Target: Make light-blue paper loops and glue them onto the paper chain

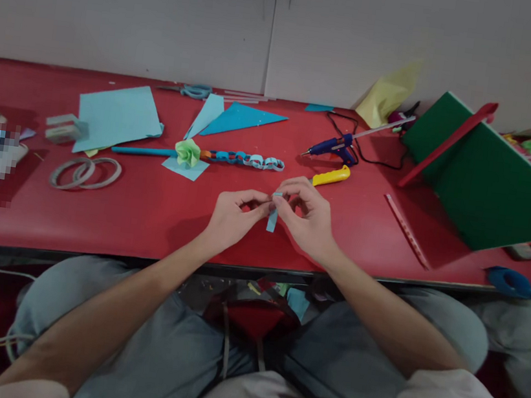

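A short light-blue paper strip point(272, 220) is pinched between my two hands above the front part of the red table. My left hand point(239, 216) grips it from the left with thumb and fingers closed. From the other side, my right hand point(306, 214) pinches its upper end, and the lower end hangs free. Just beyond my hands lies a paper chain point(246, 159) of blue and pale links, beside a green paper flower point(187, 153) on a blue stick point(144, 151). A yellow cutter point(331, 176) rests close to my right fingertips.
A blue glue gun point(331, 147) with a cord lies behind the cutter. Light-blue sheets point(120, 116), tape rolls point(71, 173) and scissors point(196, 91) are at the left. A green board point(488, 176) leans at the right, near a ruler point(407, 231) and blue roll point(509, 281).
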`<state>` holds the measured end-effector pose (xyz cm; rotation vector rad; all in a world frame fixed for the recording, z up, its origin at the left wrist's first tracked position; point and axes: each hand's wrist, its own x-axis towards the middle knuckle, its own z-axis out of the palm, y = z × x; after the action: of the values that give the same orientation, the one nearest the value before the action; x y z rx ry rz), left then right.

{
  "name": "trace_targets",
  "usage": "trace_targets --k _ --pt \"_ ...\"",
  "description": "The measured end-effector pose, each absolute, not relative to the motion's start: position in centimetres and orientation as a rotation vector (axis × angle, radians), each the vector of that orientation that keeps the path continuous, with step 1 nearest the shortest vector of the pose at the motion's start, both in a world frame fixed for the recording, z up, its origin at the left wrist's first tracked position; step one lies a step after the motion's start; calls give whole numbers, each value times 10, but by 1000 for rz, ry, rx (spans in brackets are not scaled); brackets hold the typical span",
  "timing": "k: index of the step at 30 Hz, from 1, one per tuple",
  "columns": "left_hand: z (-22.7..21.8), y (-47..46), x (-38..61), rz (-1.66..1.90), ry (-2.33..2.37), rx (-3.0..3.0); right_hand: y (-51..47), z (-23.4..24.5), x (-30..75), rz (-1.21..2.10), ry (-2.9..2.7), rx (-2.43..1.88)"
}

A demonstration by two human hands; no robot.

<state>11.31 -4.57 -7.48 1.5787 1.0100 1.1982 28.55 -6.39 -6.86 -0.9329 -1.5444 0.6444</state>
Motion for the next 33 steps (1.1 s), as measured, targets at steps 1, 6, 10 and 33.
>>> trace_targets --k 1,6,10,33 --pt "-75 -46 113 1195 1013 1581 -64 -68 285 651 -1545 -931" --pt "-76 -46 113 1191 1041 1582 -63 -69 286 736 -1528 -927" --pt "-74 -46 113 1186 1043 1582 -62 -72 287 791 -1516 -908" --pt "-84 -37 113 1247 1127 1488 -61 -71 289 788 -1417 -975"
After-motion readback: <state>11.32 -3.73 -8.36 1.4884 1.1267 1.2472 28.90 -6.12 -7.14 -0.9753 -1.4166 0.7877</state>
